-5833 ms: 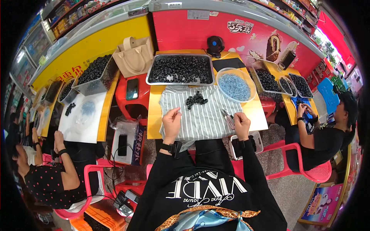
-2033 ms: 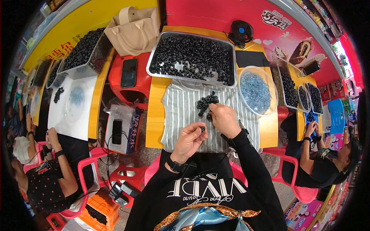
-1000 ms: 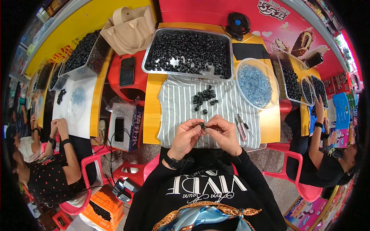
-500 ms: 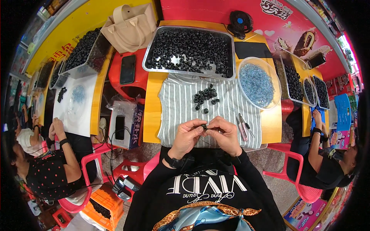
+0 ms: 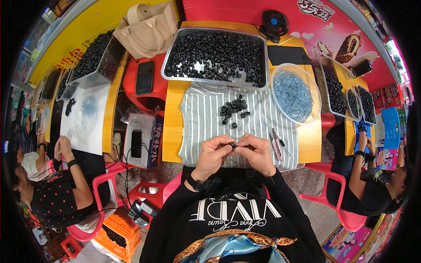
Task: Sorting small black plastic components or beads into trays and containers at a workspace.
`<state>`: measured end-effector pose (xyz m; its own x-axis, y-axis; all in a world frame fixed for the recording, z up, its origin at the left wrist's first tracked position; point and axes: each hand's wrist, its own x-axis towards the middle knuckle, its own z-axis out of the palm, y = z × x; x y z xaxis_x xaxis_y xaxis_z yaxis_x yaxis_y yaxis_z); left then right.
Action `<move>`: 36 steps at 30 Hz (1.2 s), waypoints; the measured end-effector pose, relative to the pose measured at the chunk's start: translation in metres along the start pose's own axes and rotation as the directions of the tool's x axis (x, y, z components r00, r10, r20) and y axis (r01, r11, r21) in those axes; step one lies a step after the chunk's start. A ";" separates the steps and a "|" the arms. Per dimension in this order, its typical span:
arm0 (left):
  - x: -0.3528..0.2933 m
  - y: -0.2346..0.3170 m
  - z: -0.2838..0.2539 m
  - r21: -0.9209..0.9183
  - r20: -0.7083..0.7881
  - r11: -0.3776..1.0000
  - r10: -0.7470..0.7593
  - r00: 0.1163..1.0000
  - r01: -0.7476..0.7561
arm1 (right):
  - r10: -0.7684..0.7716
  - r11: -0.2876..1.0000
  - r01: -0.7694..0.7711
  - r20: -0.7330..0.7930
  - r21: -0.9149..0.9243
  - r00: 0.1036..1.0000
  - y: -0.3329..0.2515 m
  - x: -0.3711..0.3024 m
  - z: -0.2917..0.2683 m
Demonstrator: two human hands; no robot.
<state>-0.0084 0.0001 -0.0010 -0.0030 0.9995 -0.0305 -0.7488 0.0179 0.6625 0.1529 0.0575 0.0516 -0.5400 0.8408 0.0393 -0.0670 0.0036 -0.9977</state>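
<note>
My left hand point(image 5: 214, 153) and my right hand point(image 5: 253, 151) meet over the near edge of a grey striped cloth point(image 5: 199, 116). Pinched between the fingertips of both is a small black ring-shaped part point(image 5: 232, 145), mostly covered by the fingers. Just beyond, a loose pile of black ring-shaped parts point(image 5: 233, 108) lies on the cloth, one part point(image 5: 234, 125) sitting nearest my hands. To the right of my right hand rest pink-handled tweezers point(image 5: 276, 147) and a thin black pointed tool point(image 5: 280, 141).
A metal tray point(image 5: 215, 83) full of black parts stands at the back. Right of it are a round tub point(image 5: 293, 94) of tiny clear-blue pieces and a black fan point(image 5: 274, 25). A phone point(image 5: 145, 78) lies on a red stool. Other people work at tables on both sides.
My hands stay together over the cloth, with only slight finger movement around the black part. At the right-hand table, the other person's hands have shifted a little, and dark parts now show there.
</note>
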 end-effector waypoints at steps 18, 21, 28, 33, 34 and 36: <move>0.000 0.011 0.004 -0.003 0.083 0.987 -0.157 0.984 0.158 | -0.130 0.952 0.143 0.064 -0.272 0.989 -0.002 0.008 -0.006; 0.002 0.013 -0.002 -0.055 0.139 0.976 -0.201 0.970 0.210 | -0.201 0.898 0.217 0.083 -0.382 0.976 -0.005 0.008 -0.004; 0.001 0.021 -0.007 -0.105 0.150 0.947 -0.285 0.947 0.302 | -0.360 0.684 0.386 0.173 -0.619 0.917 -0.014 0.009 -0.001; 0.002 0.017 -0.006 -0.196 0.143 0.943 -0.245 0.959 0.270 | -0.393 0.660 0.399 0.160 -0.636 0.905 -0.021 0.007 0.005; 0.001 0.015 -0.007 -0.195 0.141 0.943 -0.244 0.960 0.268 | -0.392 0.682 0.387 0.136 -0.621 0.910 -0.022 0.006 0.006; 0.001 0.013 -0.009 -0.264 0.109 0.929 -0.237 0.965 0.258 | -0.391 0.704 0.374 0.111 -0.604 0.914 -0.022 0.003 0.008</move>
<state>-0.0236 0.0014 0.0009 0.2468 0.9634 -0.1049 -0.8716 0.2680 0.4105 0.1464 0.0553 0.0746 -0.5603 0.7068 0.4319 0.2575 0.6442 -0.7202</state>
